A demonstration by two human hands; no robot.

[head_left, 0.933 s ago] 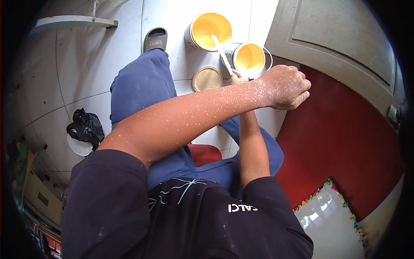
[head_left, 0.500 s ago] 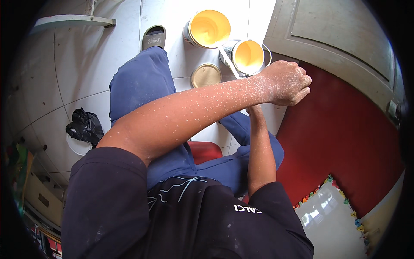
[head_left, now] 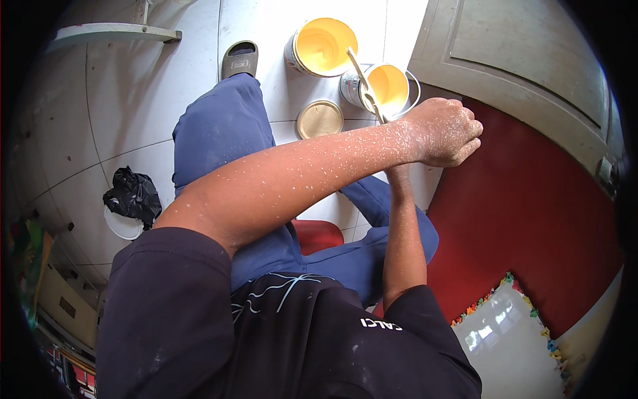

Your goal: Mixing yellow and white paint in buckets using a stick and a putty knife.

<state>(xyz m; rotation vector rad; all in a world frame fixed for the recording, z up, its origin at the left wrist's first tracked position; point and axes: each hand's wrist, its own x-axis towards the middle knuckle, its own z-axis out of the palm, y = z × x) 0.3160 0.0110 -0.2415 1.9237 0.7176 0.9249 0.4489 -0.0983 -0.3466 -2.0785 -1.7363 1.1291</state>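
Note:
My left forearm crosses from the left, speckled with white. My left hand [head_left: 444,133] is closed, its fingers curled away from view beside the red surface; what it holds, if anything, is hidden. My right hand is behind the left forearm, with only the right wrist [head_left: 399,174] showing below it. A long pale stick [head_left: 365,83] runs from behind the left forearm, where my right hand is, up to the rim of the larger bucket [head_left: 290,54] of yellow paint. It passes in front of the smaller paint bucket [head_left: 352,86], which has a wire handle.
A round tan lid [head_left: 320,120] lies on the white tiled floor [head_left: 133,86]. A sandal [head_left: 239,61] is on my foot. At left, a black plastic bag [head_left: 131,196] rests over a white round lid [head_left: 123,225]. A panelled door [head_left: 531,53] stands at right beside the red surface [head_left: 518,199].
The stick's far end has risen and moved right, from between the buckets to the larger bucket's rim. My left hand keeps its closed pose. The view has shifted slightly.

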